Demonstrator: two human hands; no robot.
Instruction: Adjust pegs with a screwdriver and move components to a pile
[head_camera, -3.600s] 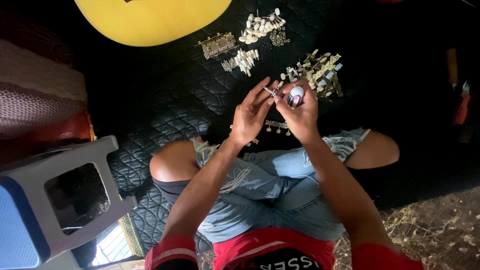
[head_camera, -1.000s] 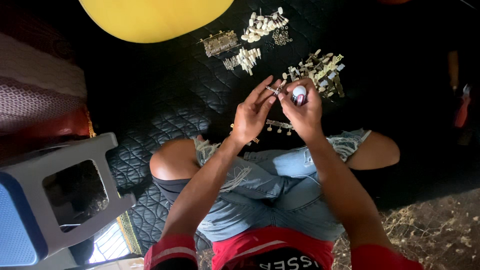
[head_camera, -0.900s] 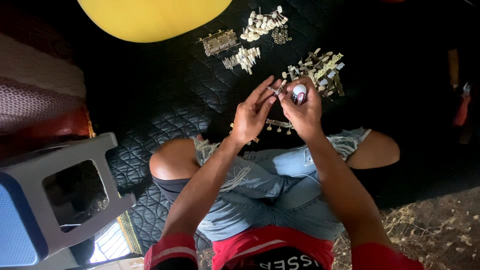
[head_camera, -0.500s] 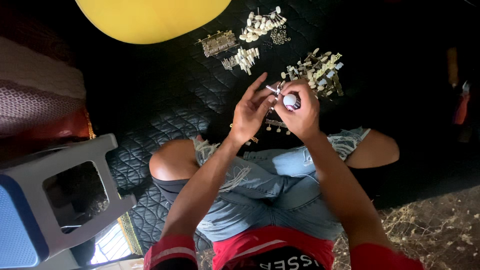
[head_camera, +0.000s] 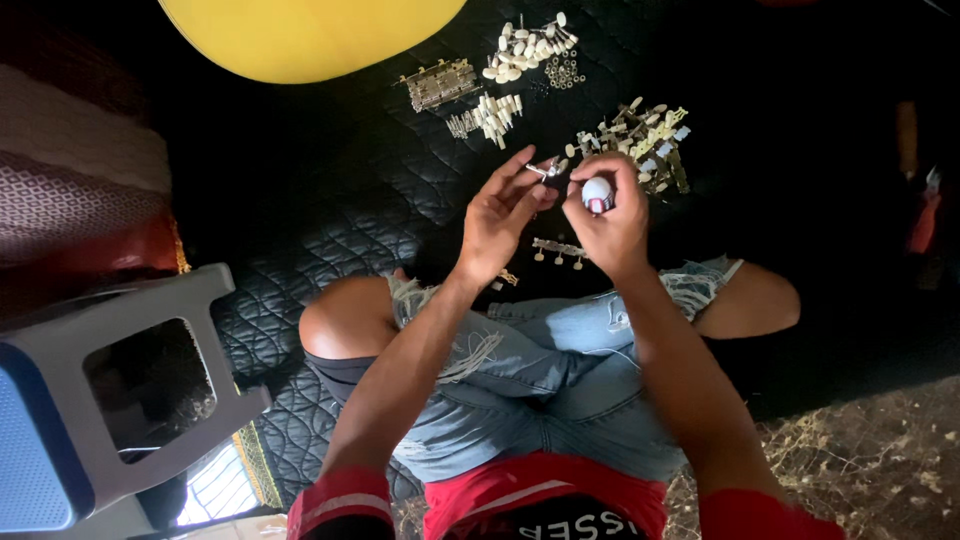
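Yellow rounded object (head_camera: 310, 35) cut off by top edge. Small metal part (head_camera: 545, 168) pinched at left hand (head_camera: 500, 220) too small to be identified. Plastic stool (head_camera: 110, 400) cropped at left edge.

**Around Us on the Quilted Mat**

We sit cross-legged on a black quilted mat (head_camera: 330, 190). Ahead of us lies a yellow rounded body (head_camera: 300, 35). A grey and blue plastic stool (head_camera: 110, 400) lies tipped at our left. Small piles of pale metal parts (head_camera: 525, 45) and a brass strip (head_camera: 438, 85) rest on the mat, well apart from the stool
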